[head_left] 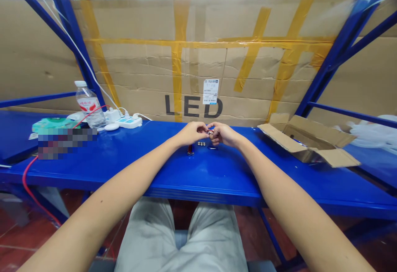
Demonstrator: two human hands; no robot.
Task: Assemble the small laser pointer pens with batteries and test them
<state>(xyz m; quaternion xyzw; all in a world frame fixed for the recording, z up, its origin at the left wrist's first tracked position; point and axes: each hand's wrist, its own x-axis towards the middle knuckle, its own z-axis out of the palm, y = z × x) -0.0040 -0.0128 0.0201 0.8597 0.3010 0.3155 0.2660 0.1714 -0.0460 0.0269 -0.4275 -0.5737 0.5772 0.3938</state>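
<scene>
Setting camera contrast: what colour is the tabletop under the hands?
The tabletop is bright blue, seen best in the head view.

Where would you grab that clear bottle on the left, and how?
Probably around its upper body, just below the white cap, coming from above with the nearer left hand. The bottle stands upright with its shoulder exposed; lower down, a red cord seems to cross it, and a white adapter sits close on its right.

A bottle (90,108) stands between a green packet (56,124), perhaps wipes, and a white power strip (129,122), before LED-marked cardboard (214,66).
</scene>
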